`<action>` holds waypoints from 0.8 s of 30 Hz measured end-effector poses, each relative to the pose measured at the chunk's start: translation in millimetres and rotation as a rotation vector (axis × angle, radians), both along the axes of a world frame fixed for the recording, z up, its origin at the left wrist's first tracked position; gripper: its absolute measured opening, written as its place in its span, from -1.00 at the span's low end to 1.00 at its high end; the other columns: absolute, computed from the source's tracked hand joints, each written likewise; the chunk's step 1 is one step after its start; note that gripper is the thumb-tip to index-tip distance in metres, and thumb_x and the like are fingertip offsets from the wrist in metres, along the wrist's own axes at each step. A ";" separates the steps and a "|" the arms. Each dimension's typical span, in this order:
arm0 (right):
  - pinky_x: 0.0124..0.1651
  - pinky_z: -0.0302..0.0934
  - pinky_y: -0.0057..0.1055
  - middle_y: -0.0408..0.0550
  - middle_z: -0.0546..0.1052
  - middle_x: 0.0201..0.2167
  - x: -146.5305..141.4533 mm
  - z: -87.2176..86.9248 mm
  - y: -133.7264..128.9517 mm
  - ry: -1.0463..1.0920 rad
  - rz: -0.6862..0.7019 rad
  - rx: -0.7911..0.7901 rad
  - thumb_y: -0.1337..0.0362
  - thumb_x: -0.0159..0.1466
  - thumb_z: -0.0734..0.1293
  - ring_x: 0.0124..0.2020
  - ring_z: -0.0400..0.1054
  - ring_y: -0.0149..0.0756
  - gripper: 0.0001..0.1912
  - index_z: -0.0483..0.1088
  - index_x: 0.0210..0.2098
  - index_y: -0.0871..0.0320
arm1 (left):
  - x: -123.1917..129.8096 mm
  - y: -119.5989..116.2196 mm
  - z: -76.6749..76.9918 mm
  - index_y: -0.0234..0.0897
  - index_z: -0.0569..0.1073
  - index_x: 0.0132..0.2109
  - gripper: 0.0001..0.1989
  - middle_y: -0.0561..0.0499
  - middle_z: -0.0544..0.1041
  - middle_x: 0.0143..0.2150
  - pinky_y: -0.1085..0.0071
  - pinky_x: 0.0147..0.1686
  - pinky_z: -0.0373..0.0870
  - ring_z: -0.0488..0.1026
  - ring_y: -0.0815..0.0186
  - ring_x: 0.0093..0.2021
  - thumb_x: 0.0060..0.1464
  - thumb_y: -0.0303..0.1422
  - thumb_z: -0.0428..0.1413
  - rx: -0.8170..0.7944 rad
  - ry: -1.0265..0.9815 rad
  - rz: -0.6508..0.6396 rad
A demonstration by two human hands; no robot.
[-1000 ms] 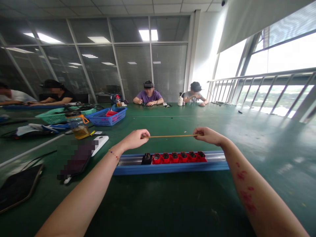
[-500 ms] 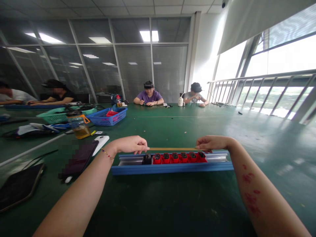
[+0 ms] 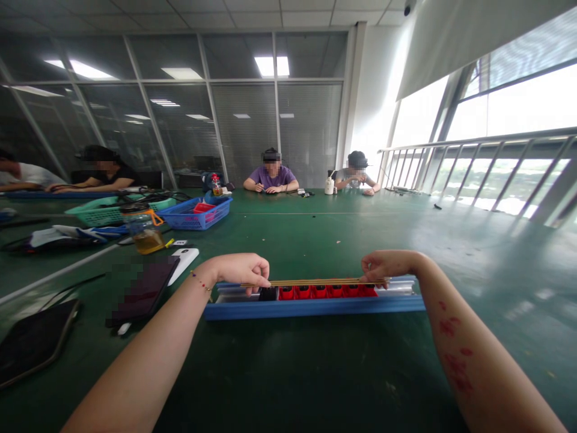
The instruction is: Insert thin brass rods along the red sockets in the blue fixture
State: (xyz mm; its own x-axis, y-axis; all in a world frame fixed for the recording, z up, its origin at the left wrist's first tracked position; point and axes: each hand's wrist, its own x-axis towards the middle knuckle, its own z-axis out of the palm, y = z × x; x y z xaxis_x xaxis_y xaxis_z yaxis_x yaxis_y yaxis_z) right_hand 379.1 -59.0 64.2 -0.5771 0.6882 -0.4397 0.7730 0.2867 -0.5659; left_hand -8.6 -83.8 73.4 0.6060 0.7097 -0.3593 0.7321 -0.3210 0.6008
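Thin yellowish sticks (image 3: 315, 282) run level from side to side over a blue rail (image 3: 315, 308) lying on the green table. My left hand (image 3: 243, 270) pinches their left end, and my right hand (image 3: 381, 266) pinches them near the right end. Inside the rail's silvery channel stands a row of several red blocks (image 3: 319, 293) with dark tops, partly covered by the sticks. A black block (image 3: 268, 294) sits at the row's left end, just beneath my left fingers.
Left of the rail lie a dark phone (image 3: 144, 288), a white object (image 3: 184, 264) and a black tablet (image 3: 38, 337). Farther back are a jar (image 3: 146, 231), a blue basket (image 3: 198, 213) and a green basket (image 3: 99, 210). Several people sit around the tables.
Both hands have shifted slightly, and the sticks have come lower and nearer, now overlapping the tops of the red blocks in view.
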 end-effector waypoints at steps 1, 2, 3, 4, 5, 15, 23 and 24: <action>-0.47 0.16 -0.47 -0.12 0.45 -0.56 -0.1 -0.1 -0.1 -0.001 0.002 0.000 -0.11 0.04 0.28 -0.53 0.31 -0.36 -0.55 0.22 -0.40 0.18 | 0.0 0.2 -0.3 -0.28 0.35 -0.30 -0.67 0.05 0.50 -0.47 0.50 -0.49 0.31 0.44 0.37 -0.51 -0.06 -0.09 0.07 -0.003 -0.002 0.003; -0.47 0.16 -0.47 -0.11 0.45 -0.55 -0.3 0.1 -0.5 -0.002 0.002 -0.001 -0.11 0.04 0.28 -0.53 0.31 -0.37 -0.55 0.22 -0.40 0.18 | 0.0 0.4 -0.6 -0.28 0.35 -0.30 -0.67 0.05 0.49 -0.47 0.50 -0.49 0.31 0.44 0.37 -0.51 -0.07 -0.09 0.08 -0.006 -0.005 0.005; -0.47 0.15 -0.47 -0.11 0.45 -0.55 -0.6 0.5 -1.2 -0.002 0.001 -0.003 -0.11 0.04 0.28 -0.53 0.31 -0.37 -0.55 0.22 -0.39 0.18 | 0.1 0.4 -0.8 -0.28 0.35 -0.30 -0.67 0.06 0.49 -0.47 0.50 -0.49 0.31 0.43 0.37 -0.51 -0.08 -0.08 0.08 -0.006 -0.008 0.007; -0.47 0.15 -0.47 -0.11 0.45 -0.54 -0.8 1.2 -2.0 0.000 0.001 -0.006 -0.11 0.04 0.28 -0.53 0.31 -0.37 -0.54 0.22 -0.39 0.18 | 0.2 0.5 -0.9 -0.28 0.36 -0.30 -0.67 0.06 0.49 -0.48 0.51 -0.49 0.31 0.43 0.38 -0.51 -0.08 -0.08 0.08 -0.005 -0.010 0.007; -0.47 0.15 -0.47 -0.11 0.45 -0.54 -1.0 2.1 -2.8 0.000 0.000 -0.008 -0.12 0.04 0.28 -0.52 0.31 -0.37 -0.54 0.23 -0.39 0.18 | 0.2 0.5 -1.0 -0.28 0.36 -0.30 -0.67 0.06 0.49 -0.48 0.51 -0.49 0.31 0.43 0.38 -0.51 -0.08 -0.08 0.09 -0.003 -0.011 0.006; -0.47 0.13 -0.47 -0.17 0.38 -0.54 -0.5 2.1 -3.2 0.044 0.018 -0.020 -0.10 0.04 0.29 -0.52 0.25 -0.40 -0.55 0.23 -0.38 0.18 | -1.9 3.7 -2.7 -0.28 0.37 -0.31 -0.63 0.06 0.50 -0.47 0.50 -0.47 0.32 0.42 0.39 -0.52 -0.10 -0.05 0.09 -0.044 -0.047 0.014; -0.38 0.17 -0.43 -0.12 0.45 -0.52 -1.9 3.2 -5.7 0.036 -0.012 -0.021 -0.14 0.04 0.26 -0.46 0.35 -0.31 -0.53 0.24 -0.38 0.18 | 0.5 1.6 0.6 -0.29 0.38 -0.32 -0.63 0.08 0.48 -0.49 0.51 -0.47 0.28 0.39 0.40 -0.49 -0.10 -0.04 0.08 0.039 -0.025 0.029; -0.38 0.17 -0.42 -0.11 0.46 -0.51 -2.1 3.7 -6.4 0.037 -0.015 -0.020 -0.14 0.04 0.26 -0.46 0.35 -0.31 -0.53 0.24 -0.38 0.18 | 0.7 1.2 1.4 -0.29 0.38 -0.32 -0.64 0.07 0.48 -0.48 0.52 -0.47 0.27 0.39 0.40 -0.49 -0.10 -0.06 0.09 0.055 -0.021 0.032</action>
